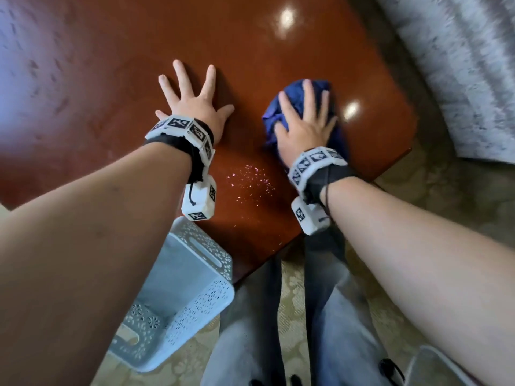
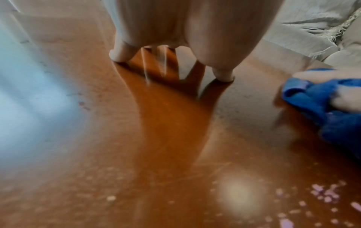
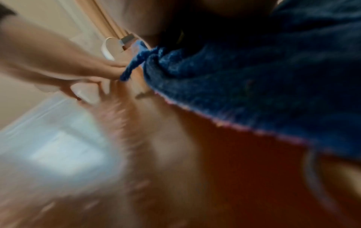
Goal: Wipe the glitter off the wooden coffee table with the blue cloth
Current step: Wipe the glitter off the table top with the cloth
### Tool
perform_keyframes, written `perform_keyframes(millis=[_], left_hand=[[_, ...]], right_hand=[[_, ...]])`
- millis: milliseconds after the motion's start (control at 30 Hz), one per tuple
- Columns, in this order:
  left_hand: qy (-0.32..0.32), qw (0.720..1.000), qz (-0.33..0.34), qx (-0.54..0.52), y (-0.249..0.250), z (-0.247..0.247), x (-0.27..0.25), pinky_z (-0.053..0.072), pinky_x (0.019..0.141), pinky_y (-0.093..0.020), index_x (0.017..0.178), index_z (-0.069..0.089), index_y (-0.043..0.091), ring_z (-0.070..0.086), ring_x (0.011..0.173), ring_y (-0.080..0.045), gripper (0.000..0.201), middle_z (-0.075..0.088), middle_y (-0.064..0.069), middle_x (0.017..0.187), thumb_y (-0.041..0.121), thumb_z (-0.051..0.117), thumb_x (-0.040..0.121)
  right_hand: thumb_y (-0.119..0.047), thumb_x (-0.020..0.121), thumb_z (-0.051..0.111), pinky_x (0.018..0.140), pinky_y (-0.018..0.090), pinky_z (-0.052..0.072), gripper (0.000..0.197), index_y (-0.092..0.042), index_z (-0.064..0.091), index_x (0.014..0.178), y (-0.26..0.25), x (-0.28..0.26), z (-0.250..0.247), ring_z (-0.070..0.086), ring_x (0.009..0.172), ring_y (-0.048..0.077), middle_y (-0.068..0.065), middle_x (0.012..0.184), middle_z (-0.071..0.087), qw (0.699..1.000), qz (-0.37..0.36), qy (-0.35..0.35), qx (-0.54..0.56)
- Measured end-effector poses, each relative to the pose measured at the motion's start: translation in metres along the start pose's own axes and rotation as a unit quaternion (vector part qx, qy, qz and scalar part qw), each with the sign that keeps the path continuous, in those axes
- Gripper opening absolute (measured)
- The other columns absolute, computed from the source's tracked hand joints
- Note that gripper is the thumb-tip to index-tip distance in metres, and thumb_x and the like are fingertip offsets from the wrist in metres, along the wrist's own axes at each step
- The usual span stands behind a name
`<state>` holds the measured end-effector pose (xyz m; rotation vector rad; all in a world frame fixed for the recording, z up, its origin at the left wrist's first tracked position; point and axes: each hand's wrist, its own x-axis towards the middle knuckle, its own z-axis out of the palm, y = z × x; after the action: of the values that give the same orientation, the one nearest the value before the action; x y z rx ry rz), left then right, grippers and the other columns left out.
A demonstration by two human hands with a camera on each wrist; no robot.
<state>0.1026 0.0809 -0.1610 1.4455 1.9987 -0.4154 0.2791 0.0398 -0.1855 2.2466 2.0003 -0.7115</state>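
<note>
The right hand (image 1: 303, 126) lies spread over the bunched blue cloth (image 1: 281, 112), fingers draped across the top and curling a little round it, palm bearing down so the wad sits flat against the glossy wooden counter (image 1: 250, 37). That looks like a grip meant for dragging: pressure from above, cloth gathered thick under the palm. The left hand (image 1: 195, 103) is planted flat beside it, fingers straight and fanned, holding nothing; I take it as a brace to steady the body while the other arm sweeps.

The glitter (image 1: 248, 185) is a pinkish scatter nearer the person than both hands, between the two wrists, close to the counter's near edge. The cloth sits beyond it and slightly right, so a pull back toward the body would cross it.

A white perforated basket (image 1: 189, 280) stands on the floor just off the near corner, possibly there to catch what is swept over. Nothing lies between cloth and glitter; the left wrist's camera block (image 1: 199, 203) hangs close to the scatter's edge
</note>
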Motion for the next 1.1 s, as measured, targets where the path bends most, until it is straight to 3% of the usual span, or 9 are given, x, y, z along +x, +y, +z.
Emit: perform_keyframes(millis=[133, 267, 333, 433, 600, 767, 933, 1000, 1100], left_hand=[[0.022, 0.999, 0.040, 0.003, -0.027, -0.001, -0.003, 0.012, 0.111, -0.065, 0.150, 0.010, 0.046, -0.012, 0.148, -0.023, 0.066, -0.015, 0.008, 0.161, 0.052, 0.046, 0.095], [0.022, 0.999, 0.048, 0.008, -0.038, -0.003, -0.005, 0.011, 0.113, -0.064, 0.150, 0.011, 0.045, -0.012, 0.148, -0.020, 0.065, -0.015, 0.007, 0.161, 0.050, 0.047, 0.096], [0.015, 0.999, 0.044, 0.000, -0.036, -0.003, -0.004, 0.011, 0.112, -0.065, 0.150, 0.010, 0.045, -0.013, 0.148, -0.020, 0.066, -0.016, 0.008, 0.161, 0.048, 0.048, 0.096], [0.007, 0.999, 0.036, -0.008, -0.036, -0.005, -0.004, 0.012, 0.113, -0.064, 0.150, 0.010, 0.046, -0.013, 0.148, -0.019, 0.067, -0.016, 0.008, 0.160, 0.046, 0.050, 0.096], [0.021, 0.999, 0.035, -0.026, -0.042, -0.005, -0.004, 0.011, 0.115, -0.059, 0.151, 0.015, 0.042, -0.010, 0.148, -0.020, 0.067, -0.013, 0.006, 0.161, 0.043, 0.053, 0.096], [0.023, 0.999, 0.020, -0.029, -0.041, -0.006, -0.005, 0.014, 0.115, -0.058, 0.151, 0.016, 0.042, -0.009, 0.148, -0.021, 0.069, -0.012, 0.005, 0.161, 0.044, 0.055, 0.094], [0.012, 0.999, -0.031, -0.010, -0.024, 0.003, -0.015, 0.018, 0.113, -0.060, 0.151, 0.008, 0.044, -0.011, 0.148, -0.026, 0.073, -0.017, 0.001, 0.161, 0.052, 0.051, 0.093], [0.005, 0.999, -0.045, -0.012, -0.014, 0.011, -0.021, 0.018, 0.112, -0.060, 0.150, 0.004, 0.045, -0.013, 0.147, -0.030, 0.076, -0.020, -0.001, 0.160, 0.057, 0.050, 0.092], [-0.009, 0.998, -0.063, -0.025, -0.003, 0.018, -0.026, 0.016, 0.113, -0.060, 0.150, -0.001, 0.046, -0.016, 0.146, -0.032, 0.078, -0.024, -0.003, 0.159, 0.059, 0.049, 0.091]], right_hand=[[-0.041, 0.087, 0.050, 0.109, 0.062, 0.004, 0.054, -0.040, 0.038, 0.139, -0.045, -0.042, 0.027, -0.004, 0.144, 0.034, -0.002, 0.158, 0.007, 0.991, -0.122, -0.055, 0.004], [-0.036, 0.083, 0.055, 0.109, 0.062, 0.006, 0.056, -0.039, 0.042, 0.137, -0.017, -0.105, 0.040, 0.002, 0.144, 0.034, -0.001, 0.158, 0.014, 0.964, -0.228, -0.131, -0.026], [-0.035, 0.083, 0.054, 0.109, 0.062, 0.009, 0.056, -0.039, 0.042, 0.137, 0.014, -0.112, 0.030, 0.005, 0.144, 0.034, -0.001, 0.157, 0.016, 0.966, -0.218, -0.135, -0.045], [-0.033, 0.090, 0.051, 0.110, 0.063, 0.006, 0.055, -0.040, 0.033, 0.142, 0.039, -0.080, 0.008, -0.005, 0.144, 0.032, -0.003, 0.159, 0.003, 0.979, -0.147, -0.123, -0.066], [-0.032, 0.087, 0.054, 0.110, 0.065, 0.005, 0.054, -0.041, 0.039, 0.138, -0.012, -0.033, 0.006, -0.006, 0.144, 0.035, -0.002, 0.158, 0.005, 0.995, -0.077, -0.062, -0.002], [-0.034, 0.082, 0.058, 0.108, 0.064, 0.001, 0.057, -0.040, 0.041, 0.136, -0.043, -0.098, 0.040, -0.007, 0.143, 0.037, 0.000, 0.159, 0.004, 0.957, -0.250, -0.143, -0.038], [-0.035, 0.089, 0.052, 0.110, 0.058, -0.006, 0.057, -0.043, 0.030, 0.142, 0.017, -0.145, 0.044, -0.015, 0.141, 0.028, -0.007, 0.159, -0.004, 0.904, -0.344, -0.238, -0.092], [-0.034, 0.086, 0.057, 0.109, 0.061, 0.000, 0.059, -0.043, 0.035, 0.140, 0.041, -0.129, 0.033, -0.007, 0.143, 0.030, -0.005, 0.159, 0.004, 0.905, -0.349, -0.224, -0.094], [-0.029, 0.082, 0.060, 0.107, 0.065, 0.009, 0.059, -0.041, 0.041, 0.137, 0.069, -0.082, 0.002, 0.005, 0.143, 0.035, 0.000, 0.158, 0.013, 0.951, -0.255, -0.150, -0.094]])
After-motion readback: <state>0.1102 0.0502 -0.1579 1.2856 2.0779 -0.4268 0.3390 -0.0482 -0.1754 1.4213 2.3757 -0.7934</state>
